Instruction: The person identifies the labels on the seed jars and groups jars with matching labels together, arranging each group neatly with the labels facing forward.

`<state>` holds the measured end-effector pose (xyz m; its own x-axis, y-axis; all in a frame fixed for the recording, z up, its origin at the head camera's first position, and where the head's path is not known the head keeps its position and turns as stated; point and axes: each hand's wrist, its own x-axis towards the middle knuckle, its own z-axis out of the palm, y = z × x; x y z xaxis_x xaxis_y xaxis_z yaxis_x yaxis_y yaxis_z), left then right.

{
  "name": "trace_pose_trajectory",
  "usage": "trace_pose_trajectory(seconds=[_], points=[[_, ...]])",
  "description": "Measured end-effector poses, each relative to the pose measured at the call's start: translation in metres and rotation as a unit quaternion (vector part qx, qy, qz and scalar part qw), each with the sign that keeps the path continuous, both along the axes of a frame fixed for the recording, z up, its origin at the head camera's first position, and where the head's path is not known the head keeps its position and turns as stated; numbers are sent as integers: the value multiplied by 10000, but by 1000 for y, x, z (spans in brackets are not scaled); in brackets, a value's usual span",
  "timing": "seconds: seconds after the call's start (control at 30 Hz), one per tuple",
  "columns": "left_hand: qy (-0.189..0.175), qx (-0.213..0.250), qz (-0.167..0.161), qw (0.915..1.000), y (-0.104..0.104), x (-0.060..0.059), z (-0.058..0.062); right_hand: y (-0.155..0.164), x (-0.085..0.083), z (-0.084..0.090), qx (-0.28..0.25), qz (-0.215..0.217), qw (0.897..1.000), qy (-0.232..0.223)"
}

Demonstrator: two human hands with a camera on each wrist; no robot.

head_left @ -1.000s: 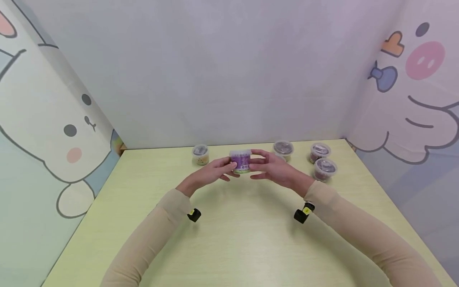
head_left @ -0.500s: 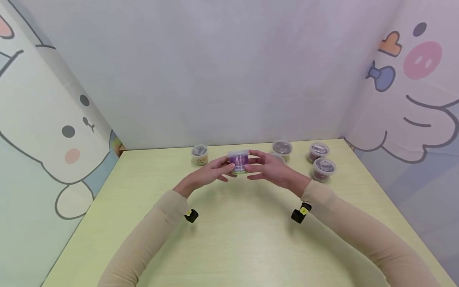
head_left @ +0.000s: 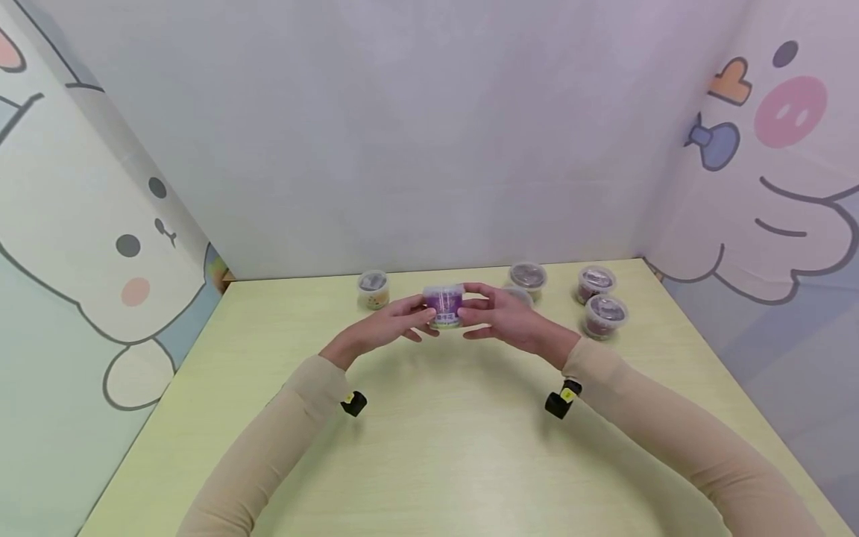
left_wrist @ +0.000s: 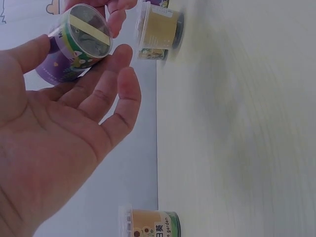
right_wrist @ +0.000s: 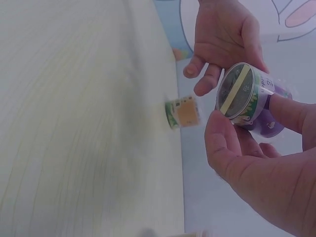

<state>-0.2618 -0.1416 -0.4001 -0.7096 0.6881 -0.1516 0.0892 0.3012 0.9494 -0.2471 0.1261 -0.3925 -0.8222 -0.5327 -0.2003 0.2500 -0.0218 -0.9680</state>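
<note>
A small purple-labelled cup (head_left: 443, 304) with a clear lid is held above the table between both hands. My left hand (head_left: 417, 317) pinches its left side with thumb and fingertips. My right hand (head_left: 473, 313) grips its right side. In the left wrist view the purple cup (left_wrist: 79, 47) lies on its side, its base with a yellow strip facing the camera and my left hand (left_wrist: 106, 74) at it. In the right wrist view my right hand (right_wrist: 237, 126) pinches the cup (right_wrist: 247, 98), and the left hand's fingers (right_wrist: 207, 81) curl beside it.
Other small lidded cups stand along the back of the yellow-green table (head_left: 429, 447): a tan one (head_left: 373, 289) at left, one (head_left: 528, 275) behind my right hand, two dark ones (head_left: 596, 283) (head_left: 606, 315) at right. Printed walls enclose three sides.
Both hands and the purple cup have drifted slightly to the left, staying together. The cups on the table have not moved.
</note>
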Motion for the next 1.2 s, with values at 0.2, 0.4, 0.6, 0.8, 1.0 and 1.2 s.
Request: trace_pose_trajectory(seconds=[0.2,0.4,0.6,0.8,1.0,1.2], points=[[-1,-78,18,10000,-4,0,0,-2,0,-1,48,78,10000,39],[-7,-7,-1,10000,-6,0,0,-3,-1,-3,57,97,9999,61],[20,-34,-3,10000,-10,0,0,-5,1,-1,109,153,9997,122],[162,-187,44,9997,-18,1,1,-10,3,1,229,233,9991,256],[200,-194,64,9996,-29,2,4,-19,3,2,372,476,9973,418],[141,-240,154,9995,-44,2,4,-30,2,1,371,764,9949,551]])
